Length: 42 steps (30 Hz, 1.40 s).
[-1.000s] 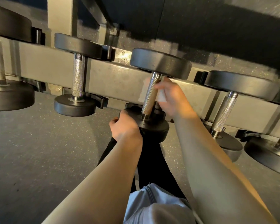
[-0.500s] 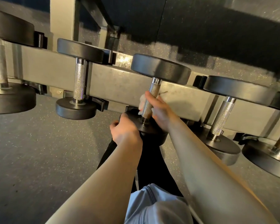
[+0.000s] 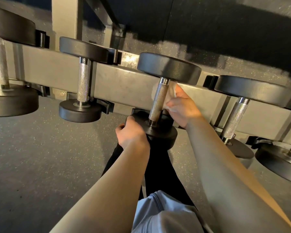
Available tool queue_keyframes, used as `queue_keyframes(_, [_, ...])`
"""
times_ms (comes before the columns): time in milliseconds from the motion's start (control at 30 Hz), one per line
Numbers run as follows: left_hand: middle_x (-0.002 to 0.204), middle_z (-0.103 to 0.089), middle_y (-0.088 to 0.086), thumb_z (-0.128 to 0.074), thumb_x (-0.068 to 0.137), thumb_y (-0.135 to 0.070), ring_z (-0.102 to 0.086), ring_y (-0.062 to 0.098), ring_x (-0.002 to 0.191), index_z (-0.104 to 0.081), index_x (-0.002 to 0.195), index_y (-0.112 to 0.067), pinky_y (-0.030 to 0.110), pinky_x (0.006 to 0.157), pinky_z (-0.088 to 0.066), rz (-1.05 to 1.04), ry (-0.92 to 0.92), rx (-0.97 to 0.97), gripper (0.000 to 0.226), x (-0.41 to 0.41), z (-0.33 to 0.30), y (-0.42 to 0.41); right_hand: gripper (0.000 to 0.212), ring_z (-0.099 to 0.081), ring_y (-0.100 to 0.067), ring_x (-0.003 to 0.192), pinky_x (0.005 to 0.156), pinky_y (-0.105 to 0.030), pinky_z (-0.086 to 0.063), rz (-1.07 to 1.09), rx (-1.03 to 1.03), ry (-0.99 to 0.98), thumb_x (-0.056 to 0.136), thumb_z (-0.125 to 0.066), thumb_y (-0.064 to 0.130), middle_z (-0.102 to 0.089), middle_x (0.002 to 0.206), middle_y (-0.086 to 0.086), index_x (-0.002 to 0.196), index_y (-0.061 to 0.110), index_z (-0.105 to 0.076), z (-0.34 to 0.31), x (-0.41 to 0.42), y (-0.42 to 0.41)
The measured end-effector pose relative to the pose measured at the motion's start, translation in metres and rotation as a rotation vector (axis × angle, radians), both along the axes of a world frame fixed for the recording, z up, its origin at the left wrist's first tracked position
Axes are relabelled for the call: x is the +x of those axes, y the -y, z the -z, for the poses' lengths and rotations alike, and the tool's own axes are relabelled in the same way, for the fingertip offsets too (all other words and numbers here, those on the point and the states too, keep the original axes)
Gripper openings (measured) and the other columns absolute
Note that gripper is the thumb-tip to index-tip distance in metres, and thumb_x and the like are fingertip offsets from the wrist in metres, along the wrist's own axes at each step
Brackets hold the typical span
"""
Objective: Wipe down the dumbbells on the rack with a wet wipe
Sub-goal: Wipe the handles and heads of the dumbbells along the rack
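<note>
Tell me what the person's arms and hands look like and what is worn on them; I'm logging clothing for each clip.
Both forearms are bare, with no sleeves in view. The left hand and right hand wear no gloves, and no rings, watch or wristbands show. Lower in the view are a light blue garment and black trousers.

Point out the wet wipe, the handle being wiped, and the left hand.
wet wipe (image 3: pixel 172 92), head view, on the white fold above the right fingers
handle (image 3: pixel 158 100), head view, on the knurled middle
left hand (image 3: pixel 133 134), head view, on the back of the hand
</note>
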<state>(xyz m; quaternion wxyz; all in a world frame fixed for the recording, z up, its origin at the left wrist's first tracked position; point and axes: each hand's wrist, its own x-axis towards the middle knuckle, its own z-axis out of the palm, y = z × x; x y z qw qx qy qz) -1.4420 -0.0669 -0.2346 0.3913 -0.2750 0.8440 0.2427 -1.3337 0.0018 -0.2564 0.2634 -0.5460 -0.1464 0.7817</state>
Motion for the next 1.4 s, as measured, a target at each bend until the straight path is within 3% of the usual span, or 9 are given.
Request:
queue_keyframes(100, [0.103,-0.055,0.003,-0.057,0.085,-0.035,-0.052,0.024,0.086,-0.055,0.119,-0.025,0.034,0.082,-0.043,0.012,-0.015,0.005,0.035,-0.001,0.002,0.001,0.071,-0.064,-0.003,0.091,0.084,-0.022,-0.05,-0.141,0.085,0.28,0.077,-0.026,-0.026,-0.064,0.099,0.004,0.128,0.017,-0.048,0.003,-0.007,0.0])
queue_keyframes(267, [0.1,-0.056,0.004,-0.058,0.083,-0.034,-0.054,0.027,0.09,-0.051,0.102,-0.027,0.036,0.089,-0.047,0.016,-0.017,-0.001,0.022,-0.001,0.005,0.002,0.061,-0.042,-0.028,0.13,0.108,-0.047,-0.037,-0.674,0.111,0.569,0.09,-0.043,-0.005,-0.044,0.142,-0.009,0.144,0.022,-0.035,0.021,-0.001,0.035])
queue_keyframes(433, [0.1,-0.056,0.003,-0.059,0.082,-0.035,-0.054,0.026,0.089,-0.056,0.112,-0.026,0.036,0.092,-0.047,0.02,-0.03,0.01,0.032,0.0,0.006,0.002,0.035,-0.05,-0.024,0.109,0.089,-0.032,-0.04,-0.946,0.178,0.61,0.093,-0.041,0.002,-0.053,0.118,-0.008,0.125,0.015,-0.05,0.017,0.007,0.033])
queue_keyframes(667, [0.08,-0.049,-0.006,-0.057,0.082,-0.033,-0.052,0.018,0.074,-0.056,0.117,-0.024,0.037,0.091,-0.049,-0.003,-0.025,0.055,0.036,0.002,0.003,0.002,0.035,-0.06,-0.028,0.106,0.091,-0.03,-0.047,0.02,-0.008,0.466,0.095,-0.029,-0.004,-0.065,0.106,-0.01,0.093,0.016,-0.058,-0.011,-0.026,-0.011])
queue_keyframes(767, [0.08,-0.05,-0.004,-0.057,0.082,-0.032,-0.051,0.017,0.073,-0.057,0.117,-0.022,0.035,0.087,-0.048,0.005,-0.029,0.051,0.036,0.001,0.002,0.002,0.034,-0.049,-0.013,0.08,0.06,-0.015,-0.038,-0.223,0.15,0.605,0.095,-0.029,-0.002,-0.052,0.093,0.003,0.109,0.019,-0.051,-0.038,-0.033,0.009])
queue_keyframes(967, [0.101,-0.061,0.006,-0.056,0.079,-0.031,-0.061,0.028,0.088,-0.057,0.107,-0.022,0.041,0.089,-0.052,0.008,-0.027,0.04,0.029,0.003,-0.002,0.0,0.04,-0.045,-0.032,0.119,0.08,-0.023,-0.03,-1.056,0.16,0.758,0.092,-0.037,0.001,-0.046,0.128,-0.019,0.131,0.007,-0.034,-0.048,-0.026,0.045])
queue_keyframes(1067, [0.104,-0.063,0.005,-0.056,0.08,-0.03,-0.062,0.028,0.089,-0.057,0.106,-0.022,0.04,0.087,-0.053,-0.014,-0.034,0.043,0.027,0.003,-0.004,0.0,0.031,-0.037,-0.028,0.126,0.101,-0.031,-0.03,-0.791,0.14,0.748,0.094,-0.033,0.005,-0.046,0.127,-0.011,0.122,0.012,-0.044,-0.044,-0.027,0.029])
queue_keyframes(1200, [0.1,-0.06,0.004,-0.057,0.082,-0.029,-0.06,0.028,0.09,-0.055,0.099,-0.024,0.038,0.086,-0.052,-0.011,-0.045,0.049,0.018,0.005,-0.005,-0.001,0.036,-0.048,-0.017,0.1,0.084,-0.028,-0.04,-0.218,0.102,0.571,0.099,-0.026,0.009,-0.051,0.103,0.004,0.129,0.015,-0.045,-0.046,-0.035,-0.001])
queue_keyframes(1400, [0.107,-0.061,0.008,-0.056,0.083,-0.029,-0.059,0.031,0.095,-0.054,0.101,-0.022,0.037,0.083,-0.049,0.018,-0.036,0.043,0.019,0.004,-0.007,0.001,0.041,-0.045,-0.025,0.095,0.076,-0.03,-0.033,-0.883,0.27,0.734,0.09,-0.034,-0.001,-0.041,0.102,-0.005,0.127,0.015,-0.033,-0.047,-0.016,0.039])
